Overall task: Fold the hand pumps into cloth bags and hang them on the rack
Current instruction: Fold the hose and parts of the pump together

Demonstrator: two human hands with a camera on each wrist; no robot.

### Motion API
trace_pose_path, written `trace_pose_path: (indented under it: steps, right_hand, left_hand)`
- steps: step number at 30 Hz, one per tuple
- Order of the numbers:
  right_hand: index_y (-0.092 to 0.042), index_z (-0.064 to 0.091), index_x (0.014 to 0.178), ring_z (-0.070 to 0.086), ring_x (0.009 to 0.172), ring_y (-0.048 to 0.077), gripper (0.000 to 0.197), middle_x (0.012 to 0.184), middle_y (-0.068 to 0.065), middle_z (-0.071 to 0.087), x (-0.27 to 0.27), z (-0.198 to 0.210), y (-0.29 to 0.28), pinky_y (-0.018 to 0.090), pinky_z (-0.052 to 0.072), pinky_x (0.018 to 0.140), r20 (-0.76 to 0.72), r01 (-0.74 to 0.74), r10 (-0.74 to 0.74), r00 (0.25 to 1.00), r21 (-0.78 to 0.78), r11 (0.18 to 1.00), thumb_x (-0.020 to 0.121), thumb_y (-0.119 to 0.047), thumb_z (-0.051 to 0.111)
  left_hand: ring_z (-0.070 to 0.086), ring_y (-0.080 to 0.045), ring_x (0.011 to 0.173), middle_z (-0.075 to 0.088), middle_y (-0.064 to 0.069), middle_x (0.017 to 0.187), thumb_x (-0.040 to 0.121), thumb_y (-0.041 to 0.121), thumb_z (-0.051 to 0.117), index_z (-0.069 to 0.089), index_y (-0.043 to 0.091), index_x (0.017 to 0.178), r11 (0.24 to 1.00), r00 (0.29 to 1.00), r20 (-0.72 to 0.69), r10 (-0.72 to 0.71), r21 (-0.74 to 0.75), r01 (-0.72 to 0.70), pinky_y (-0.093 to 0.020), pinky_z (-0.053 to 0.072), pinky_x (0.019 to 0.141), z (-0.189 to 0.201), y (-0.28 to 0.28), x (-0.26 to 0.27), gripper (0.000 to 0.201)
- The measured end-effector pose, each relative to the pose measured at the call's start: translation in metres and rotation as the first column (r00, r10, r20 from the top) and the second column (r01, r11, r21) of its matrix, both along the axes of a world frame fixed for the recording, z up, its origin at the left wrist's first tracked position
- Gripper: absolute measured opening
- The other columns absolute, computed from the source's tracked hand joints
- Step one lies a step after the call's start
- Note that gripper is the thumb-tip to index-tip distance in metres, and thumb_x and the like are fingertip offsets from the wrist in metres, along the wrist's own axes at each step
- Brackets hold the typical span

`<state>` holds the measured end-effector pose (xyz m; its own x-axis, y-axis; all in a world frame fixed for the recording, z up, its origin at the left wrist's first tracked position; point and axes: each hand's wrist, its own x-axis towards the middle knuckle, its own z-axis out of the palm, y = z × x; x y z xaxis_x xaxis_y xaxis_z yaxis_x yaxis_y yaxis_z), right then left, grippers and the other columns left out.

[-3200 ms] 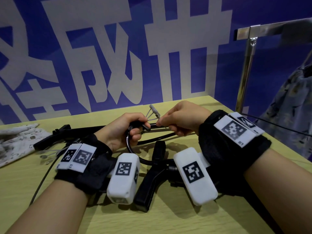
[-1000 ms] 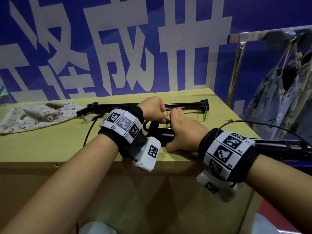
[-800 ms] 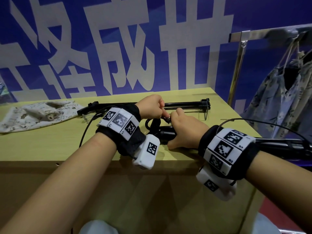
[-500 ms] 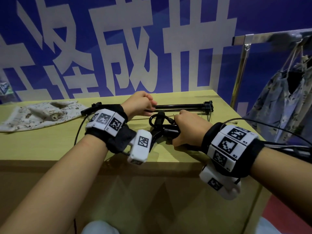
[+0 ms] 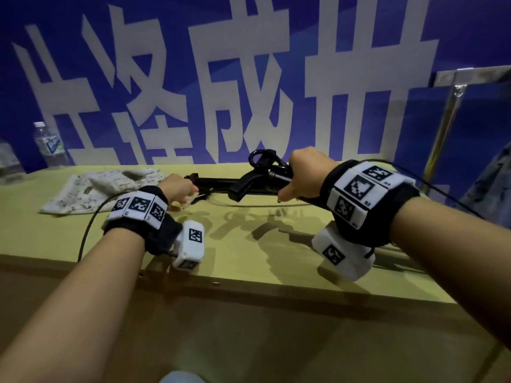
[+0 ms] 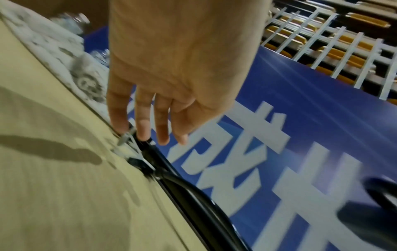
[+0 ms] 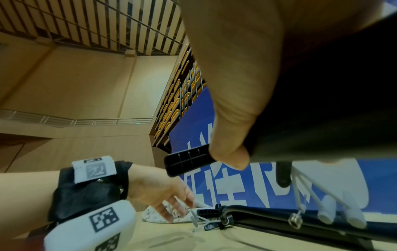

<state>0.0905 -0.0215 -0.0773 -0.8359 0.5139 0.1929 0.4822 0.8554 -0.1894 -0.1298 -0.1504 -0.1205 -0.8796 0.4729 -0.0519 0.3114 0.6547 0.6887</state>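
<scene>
My right hand (image 5: 305,172) grips a black hand pump (image 5: 249,183) by its tube and holds it above the yellow table (image 5: 249,252), with the hose looped on top. The right wrist view shows its ribbed foot (image 7: 189,159) beside my thumb. A second black pump (image 5: 215,186) lies on the table behind. My left hand (image 5: 178,189) reaches to that pump's left end. Its fingers (image 6: 141,129) are straight and touch the black end (image 6: 193,195) and small metal fittings there. A patterned cloth bag (image 5: 96,189) lies flat further left.
Two water bottles (image 5: 49,145) stand at the table's back left corner. A metal rack post (image 5: 442,128) rises at the right, with patterned fabric (image 5: 492,183) hanging beyond it. A blue banner wall closes the back. A black cable (image 5: 88,230) trails from my left wrist.
My right hand has lifted the near pump off the table. My left hand has let go of its hose and moved left to the end of the other pump.
</scene>
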Motion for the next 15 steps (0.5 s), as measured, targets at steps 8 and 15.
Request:
trace_pose_path:
  steps: [8,15]
  right_hand:
    - [-0.011,0.048,0.088,0.056,0.074,0.021,0.035,0.068,0.001,0.048,-0.047,0.013,0.001,0.031,0.052,0.071,-0.114,0.024,-0.033,0.993,-0.076,0.997,0.076,-0.03,0.075]
    - [-0.01,0.049,0.09,0.056,0.075,0.02,0.036,0.07,0.002,0.047,-0.07,0.006,0.004,0.03,0.051,0.07,-0.078,0.06,-0.066,0.995,-0.074,0.995,0.075,-0.03,0.076]
  left_hand:
    - [0.056,-0.028,0.107,0.059,-0.013,0.116,0.098,0.022,0.04,0.053,0.001,0.123,0.93,0.963,-0.263,0.053,-0.337,-0.144,-0.029,0.041,0.084,-0.005,-0.017,-0.078,0.036]
    - [0.049,-0.031,0.124,0.053,-0.017,0.133,0.096,0.012,0.047,0.054,0.001,0.129,0.812,0.988,-0.154,-0.003,-0.577,-0.087,-0.023,0.039,0.067,-0.027,-0.028,-0.125,0.036]
